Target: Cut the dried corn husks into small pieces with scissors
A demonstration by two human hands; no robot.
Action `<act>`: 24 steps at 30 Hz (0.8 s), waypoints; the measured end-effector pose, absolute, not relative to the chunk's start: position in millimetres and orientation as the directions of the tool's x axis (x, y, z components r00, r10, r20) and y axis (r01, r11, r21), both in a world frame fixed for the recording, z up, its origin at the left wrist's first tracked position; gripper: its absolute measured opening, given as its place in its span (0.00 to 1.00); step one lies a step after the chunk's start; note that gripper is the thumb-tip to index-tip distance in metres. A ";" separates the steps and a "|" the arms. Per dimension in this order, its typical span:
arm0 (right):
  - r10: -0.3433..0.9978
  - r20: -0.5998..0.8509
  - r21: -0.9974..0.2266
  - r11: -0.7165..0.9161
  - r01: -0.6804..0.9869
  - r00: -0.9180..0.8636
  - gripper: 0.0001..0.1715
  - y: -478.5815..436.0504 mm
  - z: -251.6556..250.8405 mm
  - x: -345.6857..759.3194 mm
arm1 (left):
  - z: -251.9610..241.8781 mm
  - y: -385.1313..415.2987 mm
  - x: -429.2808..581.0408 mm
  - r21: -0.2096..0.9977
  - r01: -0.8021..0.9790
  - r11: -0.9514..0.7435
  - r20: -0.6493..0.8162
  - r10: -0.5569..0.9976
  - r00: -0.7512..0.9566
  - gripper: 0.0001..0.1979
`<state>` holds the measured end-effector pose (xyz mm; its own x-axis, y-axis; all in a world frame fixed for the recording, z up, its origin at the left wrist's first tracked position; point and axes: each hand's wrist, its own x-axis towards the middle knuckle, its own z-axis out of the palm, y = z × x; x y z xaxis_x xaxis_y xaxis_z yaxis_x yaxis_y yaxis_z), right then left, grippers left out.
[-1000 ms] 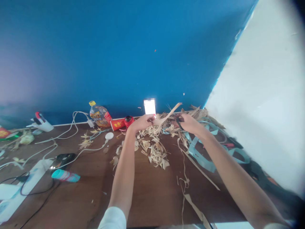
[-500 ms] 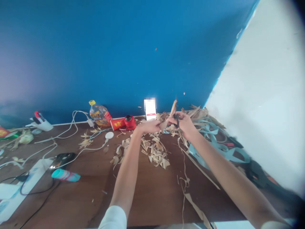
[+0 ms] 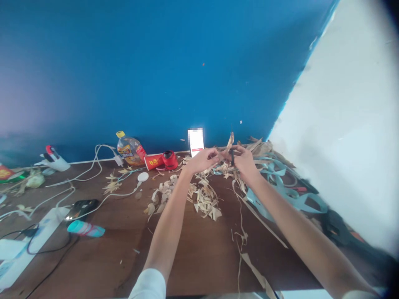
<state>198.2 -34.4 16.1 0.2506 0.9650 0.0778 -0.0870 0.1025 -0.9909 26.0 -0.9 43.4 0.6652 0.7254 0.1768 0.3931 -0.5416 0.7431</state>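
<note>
My right hand (image 3: 245,161) is closed on the dark handles of a pair of scissors (image 3: 232,154), whose blades point up toward the blue wall. Beside the blades stands a strip of dry tan husk (image 3: 230,142). My left hand (image 3: 204,161) pinches the lower end of this strip, just left of the scissors. Under and in front of both hands lies a heap of cut husk scraps (image 3: 207,201). Exactly where the strip meets the blades is too small to tell.
Pale blue ribbon (image 3: 277,182) is tangled on the right. A lit phone (image 3: 196,143) leans on the wall. Left of it are a red can (image 3: 170,160), a plastic bottle (image 3: 129,149) and white cables. A power strip (image 3: 31,245) and a turquoise roll (image 3: 85,229) lie at left.
My left hand has risen a little and its fingers have curled over. The husk strip beside the scissors stands lower and shows less. My right hand has shifted slightly.
</note>
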 end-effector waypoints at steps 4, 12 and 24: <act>0.964 0.145 -0.972 0.181 -0.152 0.222 0.27 -35.2 17.1 195.3 | 45.4 -2.5 23.5 0.787 0.353 -0.506 0.146 0.709 0.690 0.13; 0.961 0.233 -0.923 0.266 -0.277 0.147 0.29 -33.2 24.0 202.9 | 46.5 -3.2 16.1 0.905 0.142 -0.400 0.168 0.645 0.745 0.16; 0.941 0.292 -0.954 0.300 -0.020 0.171 0.26 -29.1 17.1 202.7 | 34.9 -1.2 37.1 0.787 0.365 -0.498 0.140 0.720 0.680 0.14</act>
